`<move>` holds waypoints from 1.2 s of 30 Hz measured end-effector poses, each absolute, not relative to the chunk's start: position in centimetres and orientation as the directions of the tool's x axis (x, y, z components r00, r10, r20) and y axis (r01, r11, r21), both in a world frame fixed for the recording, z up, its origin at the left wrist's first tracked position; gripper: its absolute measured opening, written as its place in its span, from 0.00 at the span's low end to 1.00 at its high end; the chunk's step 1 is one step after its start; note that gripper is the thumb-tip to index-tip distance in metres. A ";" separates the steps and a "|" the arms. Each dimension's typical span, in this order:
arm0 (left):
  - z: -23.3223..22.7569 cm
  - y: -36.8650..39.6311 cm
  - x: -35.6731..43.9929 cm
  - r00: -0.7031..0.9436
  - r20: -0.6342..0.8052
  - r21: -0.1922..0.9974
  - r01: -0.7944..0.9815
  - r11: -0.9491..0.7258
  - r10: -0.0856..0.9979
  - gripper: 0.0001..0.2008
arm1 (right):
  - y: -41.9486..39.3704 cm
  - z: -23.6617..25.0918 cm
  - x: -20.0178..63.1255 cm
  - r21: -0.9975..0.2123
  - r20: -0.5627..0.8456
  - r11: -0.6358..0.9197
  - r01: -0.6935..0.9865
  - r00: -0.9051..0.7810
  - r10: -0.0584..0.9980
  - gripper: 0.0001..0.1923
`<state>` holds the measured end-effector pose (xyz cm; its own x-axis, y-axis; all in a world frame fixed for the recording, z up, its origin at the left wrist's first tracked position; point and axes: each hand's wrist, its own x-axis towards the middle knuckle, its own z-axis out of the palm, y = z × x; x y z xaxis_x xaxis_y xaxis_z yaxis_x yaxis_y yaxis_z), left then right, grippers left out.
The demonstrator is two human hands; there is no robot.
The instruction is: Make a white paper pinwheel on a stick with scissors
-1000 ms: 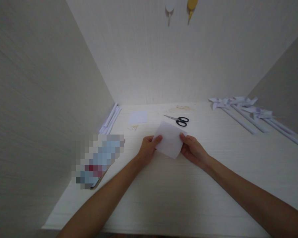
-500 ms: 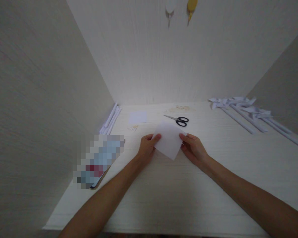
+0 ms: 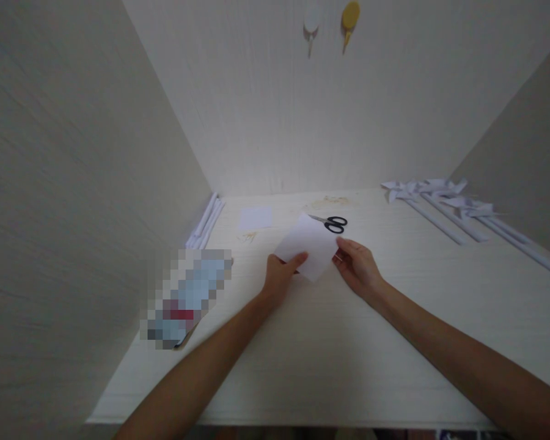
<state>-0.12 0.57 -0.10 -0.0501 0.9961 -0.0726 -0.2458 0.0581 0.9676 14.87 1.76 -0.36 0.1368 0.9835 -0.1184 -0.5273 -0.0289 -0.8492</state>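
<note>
My two arms reach out over the pale tabletop (image 3: 330,360). My left hand (image 3: 280,278) has its grip closed on the near left edge of a white sheet (image 3: 308,246), thumb on top. My right hand (image 3: 357,266) pinches the sheet's right corner between fingertips. The sheet hangs between both hands, just above the tabletop, tilted with its far corner raised. To my left lies a blurred flat thing (image 3: 186,296) near the side wall. Just beyond the sheet are black-handled scissors (image 3: 332,223), and left of them a small paper square (image 3: 255,217). Rolled paper sticks (image 3: 206,219) lie along the left wall. Far right, paper pinwheels (image 3: 444,198) lie in a row.
</note>
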 end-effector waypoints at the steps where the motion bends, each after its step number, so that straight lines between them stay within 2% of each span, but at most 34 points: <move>1: -0.2 0.7 -0.2 -0.070 -0.079 0.964 -0.259 0.059 0.994 0.14 | 2.5 -0.3 15.3 -0.900 -0.088 0.010 -0.437 0.204 0.975 0.07; 3: -0.3 0.9 -0.3 -0.103 -0.097 0.961 -0.267 0.067 0.990 0.14 | 4.3 0.0 16.5 -0.992 0.071 0.099 -0.074 0.314 0.947 0.08; 4: -0.4 1.0 -0.4 -0.114 -0.101 0.961 -0.269 0.067 0.988 0.14 | 5.4 0.2 17.1 -0.974 0.190 0.143 0.178 0.283 0.940 0.08; 5: -0.4 1.1 -0.5 -0.122 -0.098 0.960 -0.272 0.062 0.988 0.14 | 6.5 0.4 17.8 -0.894 0.275 0.165 0.417 0.219 0.936 0.07; 6: -0.4 1.2 -0.6 -0.126 -0.090 0.960 -0.276 0.052 0.988 0.14 | 7.6 0.7 18.4 -0.765 0.320 0.165 0.622 0.145 0.936 0.07; 7: -0.5 1.2 -0.6 -0.128 -0.081 0.959 -0.279 0.042 0.988 0.14 | 8.5 0.9 18.9 -0.611 0.311 0.140 0.779 0.073 0.948 0.08; 8: -0.5 1.3 -0.7 -0.129 -0.076 0.960 -0.278 0.037 0.989 0.14 | 9.4 1.0 19.2 -0.465 0.244 0.119 0.878 -0.002 0.970 0.09; 10: -0.5 1.3 -0.8 -0.133 -0.080 0.961 -0.274 0.040 0.988 0.14 | 10.6 1.1 19.5 -0.406 0.184 0.115 0.906 -0.042 0.982 0.09; 16: -0.2 1.1 -0.9 -0.112 -0.086 0.983 -0.169 0.066 0.990 0.17 | 11.7 0.8 19.1 -0.435 0.063 0.062 0.898 -0.038 0.997 0.04; 19: 0.0 1.1 -0.9 -0.101 -0.054 0.988 -0.149 0.039 0.993 0.20 | 11.3 1.3 19.4 -0.511 0.016 0.011 0.859 -0.004 1.000 0.05; 22: 0.2 1.1 -0.8 -0.088 -0.033 0.991 -0.134 0.021 0.996 0.21 | 9.7 1.9 19.9 -0.640 -0.031 -0.008 0.768 -0.016 0.999 0.12; 25: 0.4 1.0 -0.7 -0.091 -0.059 0.991 -0.129 0.047 0.994 0.20 | 6.5 2.0 20.0 -0.794 -0.047 0.014 0.607 -0.084 0.995 0.16; 26: 0.5 1.0 -0.6 -0.091 -0.068 0.990 -0.134 0.055 0.994 0.19 | 5.2 1.9 19.9 -0.863 -0.043 0.024 0.505 -0.121 0.992 0.16; 27: 0.5 1.1 -0.5 -0.090 -0.072 0.988 -0.142 0.058 0.993 0.18 | 3.8 1.7 19.7 -0.980 -0.070 -0.035 0.197 -0.175 0.982 0.15; 28: 0.5 1.1 -0.5 -0.090 -0.071 0.987 -0.153 0.057 0.993 0.17 | 2.5 1.6 19.5 -0.991 -0.117 -0.130 -0.043 -0.235 0.965 0.15; 30: 0.6 1.2 -0.4 -0.092 -0.063 0.985 -0.169 0.047 0.994 0.13 | 0.3 1.2 19.0 -0.918 -0.207 -0.289 -0.270 -0.297 0.932 0.14; 31: 0.6 1.2 -0.3 -0.094 -0.062 0.985 -0.168 0.046 0.994 0.12 | -0.6 1.1 18.8 -0.891 -0.224 -0.320 -0.322 -0.302 0.927 0.14; 33: 0.7 1.3 -0.2 -0.093 -0.066 0.988 -0.144 0.053 0.993 0.12 | -1.7 0.9 18.3 -0.887 -0.226 -0.330 -0.321 -0.321 0.920 0.13; 36: 0.8 1.5 0.2 -0.084 -0.073 0.993 -0.101 0.065 0.994 0.12 | -2.2 0.7 17.5 -0.937 -0.148 -0.235 -0.258 -0.316 0.937 0.13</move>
<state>0.22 1.49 0.76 -0.0840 0.9938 -0.0735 -0.1011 0.0648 0.9928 17.45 -2.18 0.68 -0.3159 0.9371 -0.1483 -0.2579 -0.2352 -0.9371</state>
